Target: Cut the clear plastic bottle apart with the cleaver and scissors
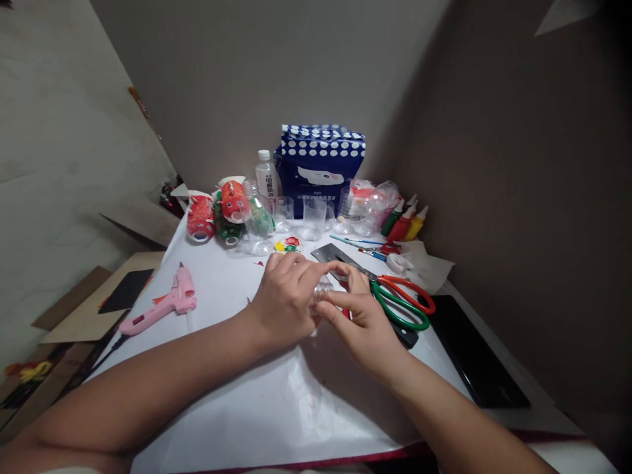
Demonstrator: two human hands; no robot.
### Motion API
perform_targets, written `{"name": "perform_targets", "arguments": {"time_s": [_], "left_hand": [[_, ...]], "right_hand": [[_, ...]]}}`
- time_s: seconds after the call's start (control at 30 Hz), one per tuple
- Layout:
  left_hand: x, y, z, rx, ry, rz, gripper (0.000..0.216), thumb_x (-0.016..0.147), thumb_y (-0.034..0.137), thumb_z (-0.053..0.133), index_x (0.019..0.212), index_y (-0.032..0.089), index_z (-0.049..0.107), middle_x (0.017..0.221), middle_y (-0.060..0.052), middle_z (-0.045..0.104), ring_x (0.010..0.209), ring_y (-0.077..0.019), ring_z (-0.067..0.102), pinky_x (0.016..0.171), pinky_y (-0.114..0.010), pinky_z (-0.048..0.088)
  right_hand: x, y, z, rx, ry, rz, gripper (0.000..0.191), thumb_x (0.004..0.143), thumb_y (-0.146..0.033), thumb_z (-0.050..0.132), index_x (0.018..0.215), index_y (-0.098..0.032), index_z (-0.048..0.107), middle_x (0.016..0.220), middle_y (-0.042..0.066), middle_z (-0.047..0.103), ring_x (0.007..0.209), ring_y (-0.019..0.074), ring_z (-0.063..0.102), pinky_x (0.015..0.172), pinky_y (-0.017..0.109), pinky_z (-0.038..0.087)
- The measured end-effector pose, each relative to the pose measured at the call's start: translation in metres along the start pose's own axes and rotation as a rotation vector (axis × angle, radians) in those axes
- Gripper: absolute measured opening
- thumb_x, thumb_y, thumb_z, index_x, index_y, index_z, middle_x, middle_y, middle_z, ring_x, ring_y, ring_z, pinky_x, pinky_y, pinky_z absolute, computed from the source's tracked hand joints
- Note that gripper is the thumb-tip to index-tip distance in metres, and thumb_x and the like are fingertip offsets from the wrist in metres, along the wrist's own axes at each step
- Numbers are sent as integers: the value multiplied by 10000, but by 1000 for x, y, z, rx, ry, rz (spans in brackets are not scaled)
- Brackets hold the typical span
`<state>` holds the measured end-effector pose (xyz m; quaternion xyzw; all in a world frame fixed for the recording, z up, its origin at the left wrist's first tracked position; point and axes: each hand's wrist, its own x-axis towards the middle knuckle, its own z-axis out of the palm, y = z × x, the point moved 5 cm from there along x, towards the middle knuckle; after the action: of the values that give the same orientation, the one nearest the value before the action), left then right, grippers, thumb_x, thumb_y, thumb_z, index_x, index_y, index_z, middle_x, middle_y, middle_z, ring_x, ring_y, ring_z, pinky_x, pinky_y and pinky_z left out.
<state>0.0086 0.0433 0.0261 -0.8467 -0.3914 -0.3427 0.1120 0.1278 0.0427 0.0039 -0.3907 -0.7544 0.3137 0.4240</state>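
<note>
Both of my hands meet over the middle of the white-covered table (222, 415). Between them is a small clear plastic piece (323, 288), ridged and see-through, mostly covered by my fingers. My left hand (289, 296) is closed around its left side, back of the hand upward. From the right, my right hand (363, 322) pinches it with thumb and fingers. Just beyond the right hand lie large scissors (402, 303) with one red and one green handle loop. A flat paint palette (290, 245) with red, yellow and green blobs sits past the left hand.
A pink glue gun (170, 303) lies at left. Red and green fish-like figures (200, 217), clear cups (315, 217), a bottle (266, 174) and a blue wipes pack (320, 171) stand at the back. Paint bottles (402, 224) and a black tablet-like slab (476, 349) are at right.
</note>
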Motion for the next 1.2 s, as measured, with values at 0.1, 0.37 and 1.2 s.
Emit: {"name": "perform_targets", "arguments": {"time_s": [0.1, 0.37, 1.2], "left_hand": [[0, -1, 4, -15, -43, 2, 391, 699, 175, 552, 1084, 144, 611, 821, -74, 679, 761, -244, 578, 683, -378, 401], [0, 1, 4, 4, -48, 22, 299, 739, 229, 525, 1012, 140, 607, 729, -68, 623, 691, -237, 535, 634, -371, 412], [4, 10, -19, -8, 7, 69, 341, 703, 172, 504, 1039, 154, 563, 914, -95, 721, 1253, -353, 507, 1032, -553, 193]], "right_hand": [[0, 2, -1, 28, 7, 18, 170, 841, -236, 617, 773, -284, 765, 1200, 54, 533, 1196, 264, 407, 1039, 481, 300], [-3, 4, -3, 73, -46, 24, 158, 839, -242, 628, 776, -285, 767, 1179, 56, 526, 1214, 257, 410, 1047, 471, 319], [-14, -27, 1, -233, 93, -245, 167, 875, -164, 515, 827, -217, 666, 1218, 95, 440, 1189, 286, 389, 982, 497, 366]]}}
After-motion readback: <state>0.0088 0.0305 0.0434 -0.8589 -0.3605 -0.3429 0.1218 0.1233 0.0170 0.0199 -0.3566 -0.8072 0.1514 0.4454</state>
